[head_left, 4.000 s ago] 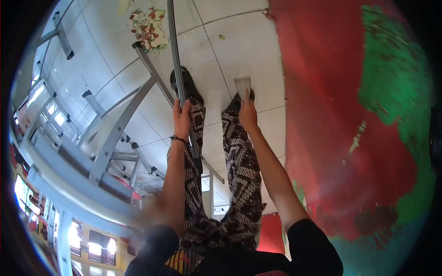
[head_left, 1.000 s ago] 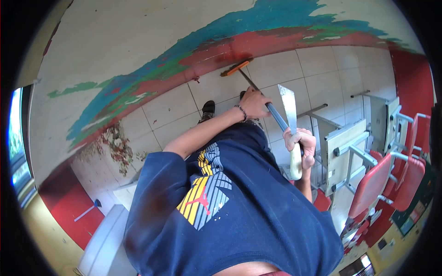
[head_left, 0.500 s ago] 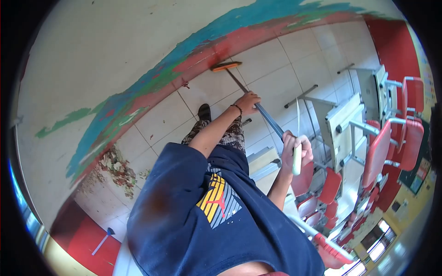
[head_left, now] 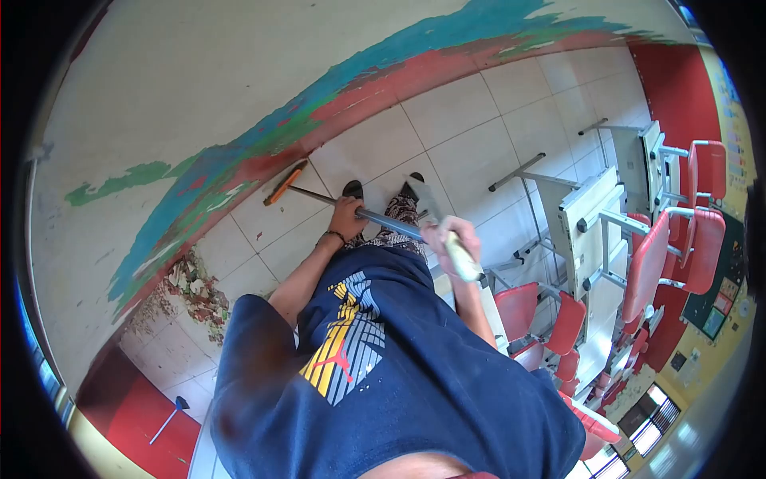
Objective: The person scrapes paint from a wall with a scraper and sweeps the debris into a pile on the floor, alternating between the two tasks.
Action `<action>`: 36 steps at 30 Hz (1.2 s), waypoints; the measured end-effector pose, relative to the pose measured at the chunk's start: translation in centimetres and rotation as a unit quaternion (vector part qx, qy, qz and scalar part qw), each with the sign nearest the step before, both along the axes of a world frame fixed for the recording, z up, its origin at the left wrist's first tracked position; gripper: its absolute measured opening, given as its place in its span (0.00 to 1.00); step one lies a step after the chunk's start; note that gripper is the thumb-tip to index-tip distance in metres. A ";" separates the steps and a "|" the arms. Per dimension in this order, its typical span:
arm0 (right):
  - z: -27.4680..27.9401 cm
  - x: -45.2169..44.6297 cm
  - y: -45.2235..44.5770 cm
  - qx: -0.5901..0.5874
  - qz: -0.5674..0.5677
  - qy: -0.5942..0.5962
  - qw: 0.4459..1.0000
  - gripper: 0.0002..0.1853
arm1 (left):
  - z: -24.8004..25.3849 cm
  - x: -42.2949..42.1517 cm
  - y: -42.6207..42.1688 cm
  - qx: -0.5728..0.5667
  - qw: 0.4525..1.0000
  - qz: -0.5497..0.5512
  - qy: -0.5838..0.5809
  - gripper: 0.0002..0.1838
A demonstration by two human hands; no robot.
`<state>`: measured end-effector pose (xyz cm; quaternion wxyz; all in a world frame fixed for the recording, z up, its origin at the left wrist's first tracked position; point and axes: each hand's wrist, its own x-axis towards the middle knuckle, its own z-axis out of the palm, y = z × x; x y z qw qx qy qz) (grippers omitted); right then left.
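My left hand [head_left: 346,217], with a dark bracelet at the wrist, is wrapped around the lower handle of a broom [head_left: 315,194]. The orange broom head [head_left: 285,183] is on the tiled floor, close to the base of the wall. My right hand [head_left: 452,246] is closed on the upper end of the same handle. It also grips a tool with a pale green handle [head_left: 463,259] and a thin blade that points away from me. Motion blurs the blade, so its exact kind is unclear. A pile of paint flakes and debris [head_left: 195,291] lies left of the broom head.
The wall [head_left: 239,88] has peeling blue, green and red paint along its lower part. On the right are several desks [head_left: 594,207] and red chairs [head_left: 650,267], their metal legs reaching onto the tiles [head_left: 463,160]. A dark-headed tool with a pale handle [head_left: 169,419] is at lower left.
The broom head has swept left along the wall toward the debris pile. Both hands have moved left and closer to my body, still holding the handle. The bladed tool has tilted.
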<state>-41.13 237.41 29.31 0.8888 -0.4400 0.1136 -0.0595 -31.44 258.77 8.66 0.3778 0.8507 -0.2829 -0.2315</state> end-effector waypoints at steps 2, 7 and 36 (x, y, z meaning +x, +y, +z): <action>3.7 -0.4 -1.7 -0.057 -0.033 -0.010 0.998 0.26 | 3.4 0.2 -3.0 0.014 0.999 -0.017 0.027 0.11; 13.3 -1.7 -5.9 -0.207 -0.042 -0.126 0.969 0.23 | 9.3 0.9 -13.2 -0.065 0.985 -0.150 -0.055 0.07; 3.5 -1.0 0.2 -0.215 -0.074 -0.009 0.974 0.17 | -1.4 2.3 -7.6 -0.091 0.988 -0.122 0.005 0.07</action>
